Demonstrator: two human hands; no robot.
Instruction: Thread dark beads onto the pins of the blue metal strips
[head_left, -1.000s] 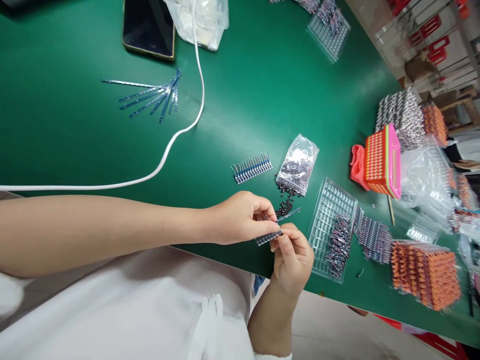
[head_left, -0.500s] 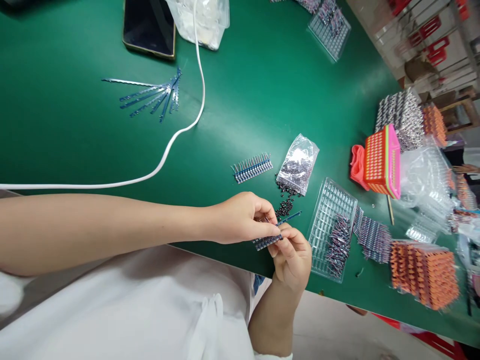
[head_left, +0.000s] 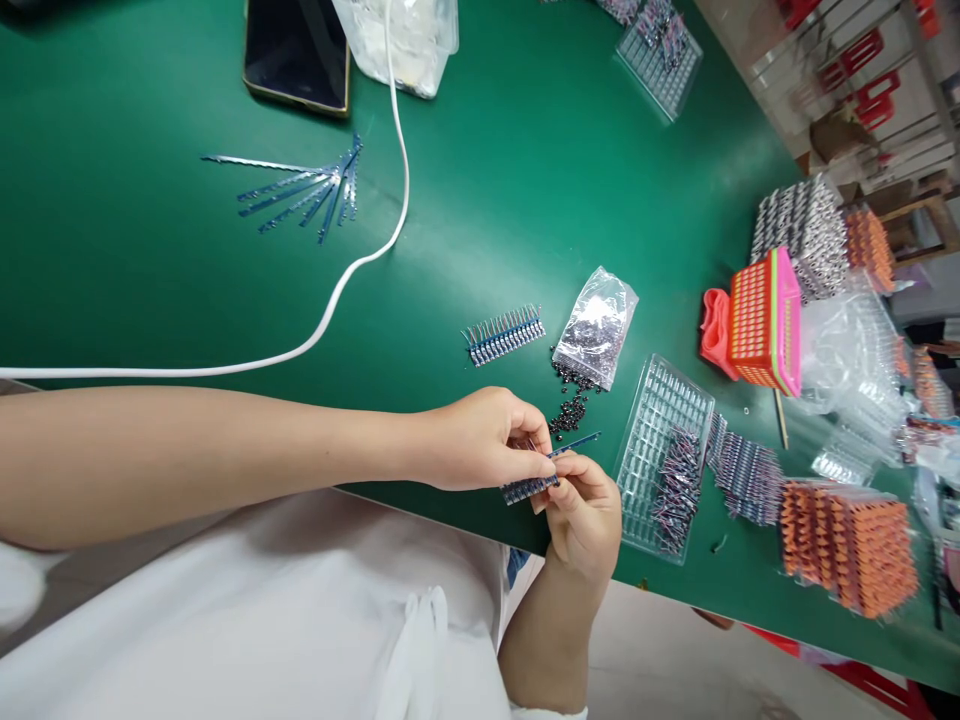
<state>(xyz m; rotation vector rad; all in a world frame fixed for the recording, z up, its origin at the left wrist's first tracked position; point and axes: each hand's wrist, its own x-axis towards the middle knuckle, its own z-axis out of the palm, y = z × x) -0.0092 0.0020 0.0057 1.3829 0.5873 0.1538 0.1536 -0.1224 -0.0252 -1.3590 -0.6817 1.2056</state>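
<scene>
My left hand (head_left: pixel 480 438) is closed, thumb and fingers pinching a blue strip of small circuit boards with thin wire leads (head_left: pixel 529 489). At the strip's right end, the fingertips of my right hand (head_left: pixel 587 510) are closed on it too; whether they also hold a small part is hidden. A narrow blue edge strip (head_left: pixel 581 441) sticks out past the fingers. Just beyond the hands lies a loose pile of tiny dark beads or parts (head_left: pixel 568 414). Another board strip with upright wires (head_left: pixel 506 337) rests on the table farther back.
A clear bag of dark parts (head_left: pixel 598 325) lies behind the pile. To the right are a clear compartment tray (head_left: pixel 637 450) with wired pieces, orange stacks (head_left: pixel 847 550) and an orange-pink basket (head_left: pixel 761 320). A white cable (head_left: pixel 330 310), blue strips (head_left: pixel 300 195) and a phone (head_left: pixel 296 55) are at left.
Both hands, with the board strip, have shifted very slightly to the left and toward my body. The grip looks the same, and the things on the table stay in place.
</scene>
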